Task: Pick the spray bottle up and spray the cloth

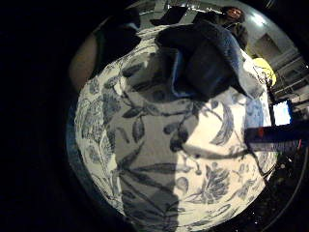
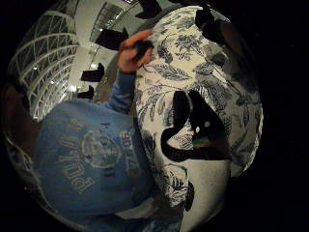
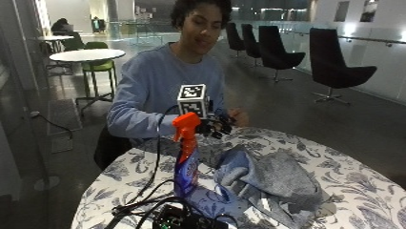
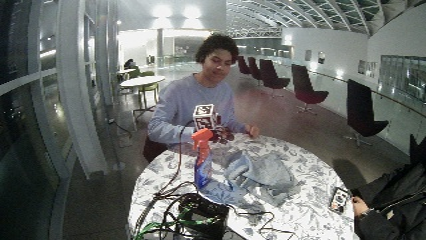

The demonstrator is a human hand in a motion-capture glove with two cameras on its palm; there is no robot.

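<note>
Spray bottle [image 3: 186, 162] stands upright on the floral tablecloth [image 3: 355, 191], crumpled grey cloth [image 3: 273, 179] at its 3 o'clock. Gloved right hand [image 3: 216, 125] hovers beyond the bottle at 12 o'clock; finger posture cannot be determined.

Public atrium: glass roof [image 4: 299, 12], lounge chairs [image 3: 339, 67].

On the counter [image 3: 355, 191]: one spray bottle [image 3: 186, 160], one grey cloth [image 3: 273, 179], one black box with cables [image 3: 184, 218], one phone [image 4: 339, 199]. Hands above it: one gloved right hand [image 3: 212, 125], one bare hand [image 3: 238, 117]. Behind: four dark chairs in a row, one green chair [image 3: 98, 64], two round tables.
</note>
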